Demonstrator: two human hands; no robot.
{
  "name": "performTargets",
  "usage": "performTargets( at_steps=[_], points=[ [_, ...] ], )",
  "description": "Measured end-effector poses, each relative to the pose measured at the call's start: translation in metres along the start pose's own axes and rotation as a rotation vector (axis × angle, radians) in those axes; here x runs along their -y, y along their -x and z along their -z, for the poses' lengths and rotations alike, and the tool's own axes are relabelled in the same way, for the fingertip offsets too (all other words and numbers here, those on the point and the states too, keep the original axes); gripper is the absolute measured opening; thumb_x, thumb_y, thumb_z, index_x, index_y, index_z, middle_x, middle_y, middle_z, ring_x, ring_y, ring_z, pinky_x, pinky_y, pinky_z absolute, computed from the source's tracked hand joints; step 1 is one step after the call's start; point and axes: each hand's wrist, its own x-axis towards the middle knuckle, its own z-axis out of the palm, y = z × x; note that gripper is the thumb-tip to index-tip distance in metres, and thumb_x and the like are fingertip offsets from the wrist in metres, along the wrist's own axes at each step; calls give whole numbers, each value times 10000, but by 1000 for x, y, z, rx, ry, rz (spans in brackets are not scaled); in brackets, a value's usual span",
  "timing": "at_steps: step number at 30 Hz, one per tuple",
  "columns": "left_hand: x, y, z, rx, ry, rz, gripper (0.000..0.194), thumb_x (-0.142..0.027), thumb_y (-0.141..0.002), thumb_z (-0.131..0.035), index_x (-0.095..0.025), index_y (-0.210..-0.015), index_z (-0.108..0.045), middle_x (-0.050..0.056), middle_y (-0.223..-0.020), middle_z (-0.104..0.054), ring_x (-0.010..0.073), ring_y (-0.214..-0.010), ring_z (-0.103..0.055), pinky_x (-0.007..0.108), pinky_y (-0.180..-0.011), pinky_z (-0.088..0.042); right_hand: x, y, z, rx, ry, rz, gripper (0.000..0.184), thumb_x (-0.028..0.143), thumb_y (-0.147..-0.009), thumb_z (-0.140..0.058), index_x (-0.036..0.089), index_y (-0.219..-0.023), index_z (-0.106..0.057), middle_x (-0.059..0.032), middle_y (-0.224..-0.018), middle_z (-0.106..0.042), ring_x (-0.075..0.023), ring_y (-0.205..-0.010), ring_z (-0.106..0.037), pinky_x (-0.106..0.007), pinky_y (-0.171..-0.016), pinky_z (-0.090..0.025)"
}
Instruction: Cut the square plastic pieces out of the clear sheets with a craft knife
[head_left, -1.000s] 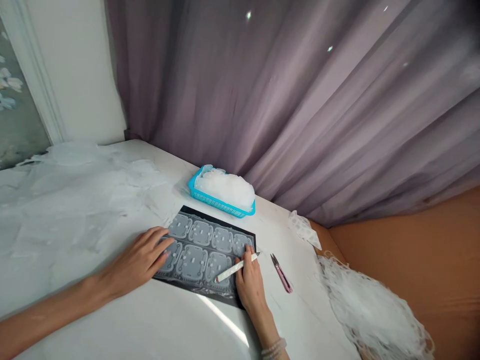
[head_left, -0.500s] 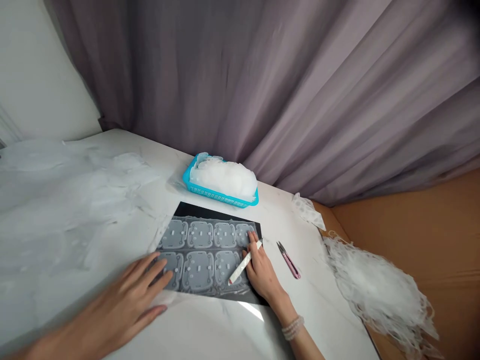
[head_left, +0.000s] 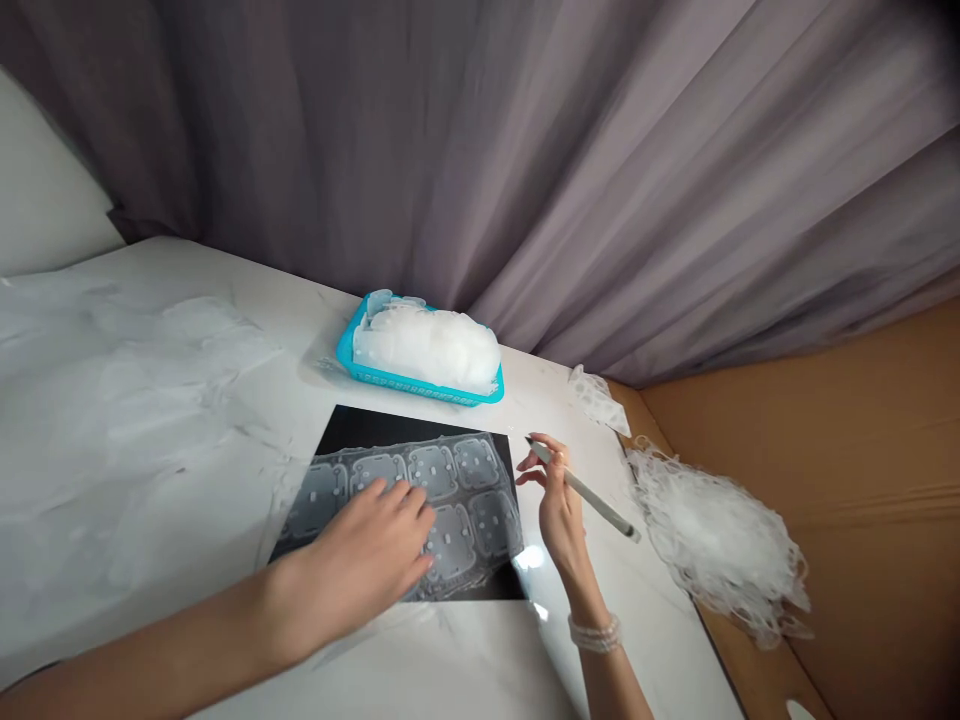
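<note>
Translucent white film [head_left: 120, 390] lies heaped at the left. Next, the left hand [head_left: 375, 540] rests palm down, fingers slightly spread, on the clear moulded sheet [head_left: 450, 545] – probably to steady it. The sheet lies on a black mat [head_left: 364, 428], which likely makes its outlines readable. Behind, a blue basket [head_left: 420, 388] holds white pieces. Rightward, the right hand [head_left: 561, 510] grips a pen-like tool [head_left: 600, 505], tip free of the sheet; tangled strands [head_left: 720, 540] lie beyond. Compared with half a second earlier, the sheet sits more askew, the left hand is nearer its middle, and the right hand has left it – the pink snips are no longer visible.
</note>
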Motion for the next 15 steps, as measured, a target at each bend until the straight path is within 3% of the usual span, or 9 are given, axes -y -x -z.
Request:
performTargets(
  at_steps=[4, 8, 15],
  points=[
    [9, -47, -33, -36, 10, -76, 371, -294, -953, -541, -127, -1281, -593, 187, -1391, -587, 336, -1310, -518, 458, -1027, -418, 13, -1, -26, 128, -126, -52, 418, 491, -1011, -380, 191, -1198, -603, -42, -873, -632, -184, -744, -635, -323, -713, -546],
    [27, -48, -63, -34, 47, -103, 580, -438, -943, -570, -182, -1450, -451, 185, -1528, -450, 369, -1426, -382, 514, -1133, -302, 4, -1, -48, 192, -114, -60, 351, 475, -971, -497, 187, -1093, -654, -38, -821, -645, -197, -769, -649, -314, -717, -540],
    [37, -44, -66, -38, 53, -134, 595, -556, -956, -493, -235, -1456, -456, 157, -1581, -375, 380, -1425, -382, 536, -1130, -298, -7, 6, -53, 242, -20, -36, 258, 417, -1012, -442, 216, -1001, -603, -3, -789, -588, -166, -725, -567, -278, -669, -461]
  ],
)
